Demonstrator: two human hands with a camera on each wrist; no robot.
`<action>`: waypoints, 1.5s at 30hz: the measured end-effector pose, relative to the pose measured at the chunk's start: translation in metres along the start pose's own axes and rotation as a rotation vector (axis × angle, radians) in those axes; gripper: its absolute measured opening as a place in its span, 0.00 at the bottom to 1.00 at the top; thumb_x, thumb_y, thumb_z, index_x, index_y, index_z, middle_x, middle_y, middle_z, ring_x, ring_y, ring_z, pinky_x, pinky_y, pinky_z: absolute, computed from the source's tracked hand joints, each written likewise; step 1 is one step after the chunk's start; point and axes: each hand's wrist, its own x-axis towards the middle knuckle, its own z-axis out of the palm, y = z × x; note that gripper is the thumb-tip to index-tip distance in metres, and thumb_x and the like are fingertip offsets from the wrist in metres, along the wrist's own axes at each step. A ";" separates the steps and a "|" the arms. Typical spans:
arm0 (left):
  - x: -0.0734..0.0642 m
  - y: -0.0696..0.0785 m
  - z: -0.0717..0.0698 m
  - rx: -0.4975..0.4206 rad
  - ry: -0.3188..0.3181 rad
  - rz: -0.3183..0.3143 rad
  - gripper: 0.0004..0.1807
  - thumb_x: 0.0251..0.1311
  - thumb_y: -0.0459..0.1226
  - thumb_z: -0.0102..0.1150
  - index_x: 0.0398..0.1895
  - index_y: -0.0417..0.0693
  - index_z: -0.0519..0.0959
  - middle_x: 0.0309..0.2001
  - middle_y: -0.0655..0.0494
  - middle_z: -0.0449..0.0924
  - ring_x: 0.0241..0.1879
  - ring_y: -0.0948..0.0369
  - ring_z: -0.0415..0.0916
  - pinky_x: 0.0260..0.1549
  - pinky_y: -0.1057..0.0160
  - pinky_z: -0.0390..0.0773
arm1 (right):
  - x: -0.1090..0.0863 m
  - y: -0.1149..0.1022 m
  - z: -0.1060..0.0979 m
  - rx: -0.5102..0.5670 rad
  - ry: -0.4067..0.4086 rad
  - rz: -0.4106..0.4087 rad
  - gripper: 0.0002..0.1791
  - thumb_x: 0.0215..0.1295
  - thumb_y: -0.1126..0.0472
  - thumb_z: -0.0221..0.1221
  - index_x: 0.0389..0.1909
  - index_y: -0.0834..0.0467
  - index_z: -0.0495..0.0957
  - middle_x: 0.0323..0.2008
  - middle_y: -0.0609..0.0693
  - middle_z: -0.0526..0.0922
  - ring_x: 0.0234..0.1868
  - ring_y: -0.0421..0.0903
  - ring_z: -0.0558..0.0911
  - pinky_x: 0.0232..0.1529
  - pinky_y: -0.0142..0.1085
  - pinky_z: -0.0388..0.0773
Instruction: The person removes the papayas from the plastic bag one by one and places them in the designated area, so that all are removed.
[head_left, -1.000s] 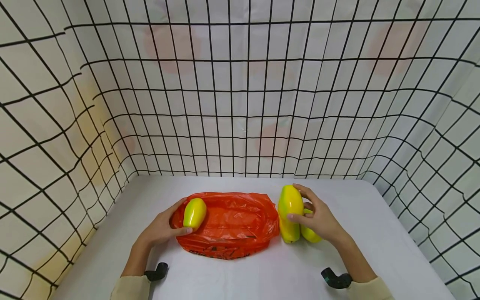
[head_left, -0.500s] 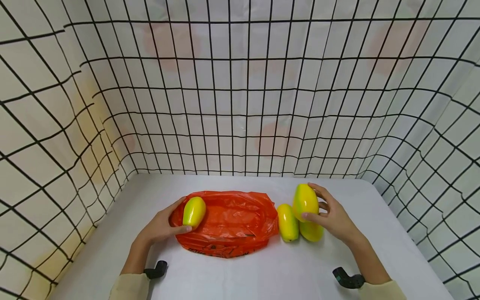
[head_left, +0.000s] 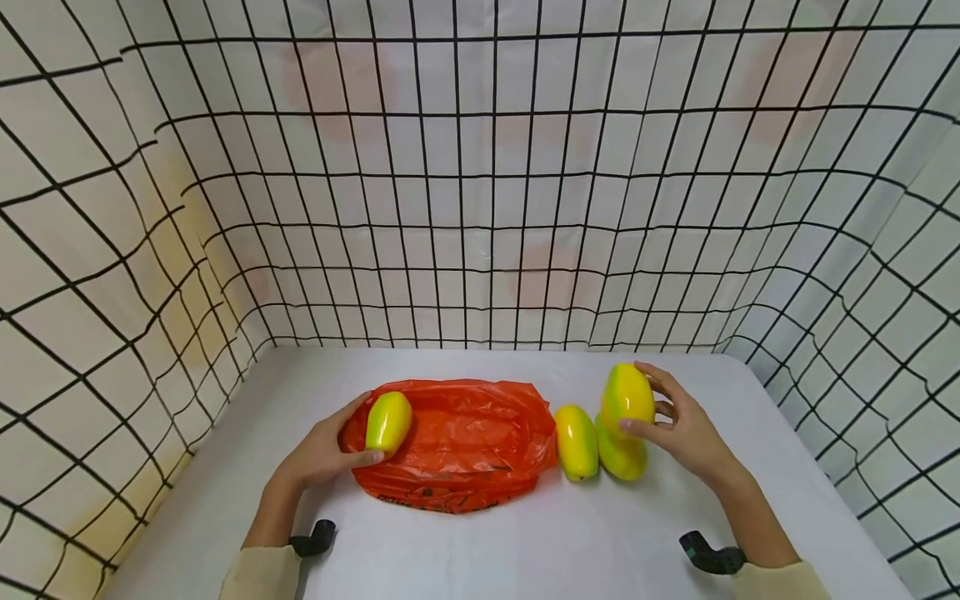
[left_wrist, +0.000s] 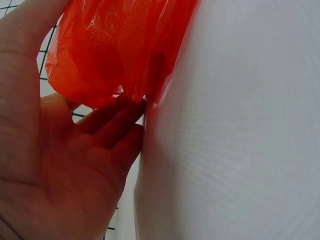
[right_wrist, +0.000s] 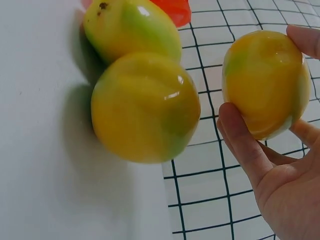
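A red plastic bag (head_left: 468,437) lies spread on the white table, with a yellow-green mango (head_left: 388,423) at its left end. My left hand (head_left: 322,448) holds the bag's left side, its thumb near that mango; in the left wrist view its fingers (left_wrist: 117,120) reach under the red film. My right hand (head_left: 693,433) grips another mango (head_left: 628,395) between thumb and fingers. That mango is raised above the table, apart from two mangoes in the right wrist view. These two, a left mango (head_left: 577,443) and a right mango (head_left: 624,458), lie side by side right of the bag.
The white table (head_left: 480,554) is bordered at the back and sides by a black grid net (head_left: 492,177) in front of white sheeting. Black wrist devices sit on both forearms, the left device (head_left: 313,539) and the right device (head_left: 712,556).
My right hand has carried its mango rightward, away from the bag and past the left mango, uncovering the two lying there. The left hand and the bag have hardly moved.
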 end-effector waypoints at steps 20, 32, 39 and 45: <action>0.002 0.000 0.003 -0.007 -0.005 -0.003 0.64 0.41 0.67 0.74 0.82 0.60 0.55 0.78 0.45 0.63 0.74 0.42 0.63 0.61 0.39 0.79 | -0.009 0.015 -0.022 -0.033 0.014 0.031 0.50 0.67 0.48 0.68 0.83 0.44 0.49 0.76 0.66 0.58 0.64 0.62 0.74 0.47 0.22 0.79; 0.002 0.004 -0.001 0.006 -0.007 0.001 0.64 0.42 0.67 0.74 0.82 0.61 0.55 0.78 0.45 0.62 0.74 0.41 0.62 0.61 0.38 0.79 | -0.010 0.024 -0.034 -0.057 -0.006 0.022 0.50 0.67 0.50 0.69 0.83 0.44 0.49 0.76 0.66 0.59 0.65 0.64 0.72 0.47 0.21 0.79; 0.000 0.002 -0.001 -0.002 -0.010 -0.013 0.65 0.42 0.66 0.74 0.83 0.60 0.54 0.79 0.43 0.61 0.75 0.40 0.61 0.61 0.38 0.79 | -0.012 0.028 -0.042 -0.067 -0.021 0.023 0.50 0.67 0.52 0.69 0.83 0.46 0.49 0.75 0.67 0.59 0.64 0.65 0.73 0.46 0.23 0.80; 0.000 0.002 -0.002 -0.005 -0.006 -0.015 0.65 0.41 0.66 0.75 0.83 0.60 0.54 0.79 0.44 0.61 0.75 0.40 0.61 0.61 0.37 0.78 | -0.011 0.035 -0.043 -0.077 -0.037 0.026 0.50 0.67 0.52 0.69 0.83 0.47 0.50 0.75 0.68 0.59 0.64 0.67 0.74 0.46 0.23 0.80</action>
